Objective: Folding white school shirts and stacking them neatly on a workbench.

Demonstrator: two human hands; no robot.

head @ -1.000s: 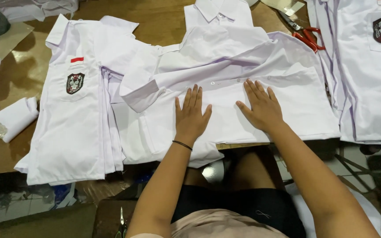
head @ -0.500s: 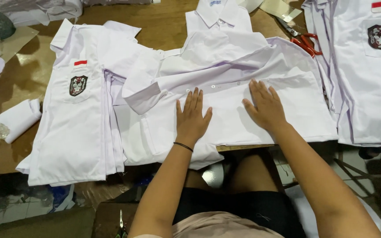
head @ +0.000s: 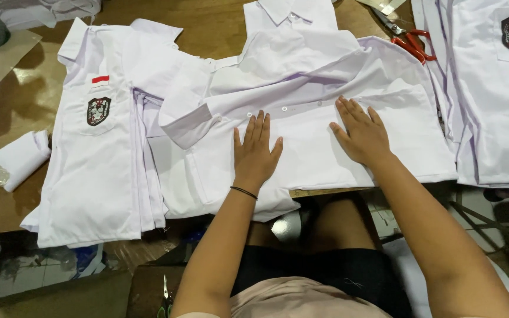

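Observation:
A white short-sleeved shirt lies spread across the wooden table, collar away from me, with one sleeve folded over at the left. My left hand rests flat on the shirt's lower front, fingers together and pointing away; a thin black band circles its wrist. My right hand presses flat on the cloth a little further right, fingers slightly spread. Neither hand holds anything.
A stack of folded white shirts with a dark crest badge lies at the left. Another crested shirt pile sits at the right. Red-handled scissors lie at the back right. A small folded white cloth sits far left. Small snips lie below the table edge.
Both hands stay flat on the shirt, the right one shifted slightly. The view has tilted a little, so everything sits a bit higher in the frame.

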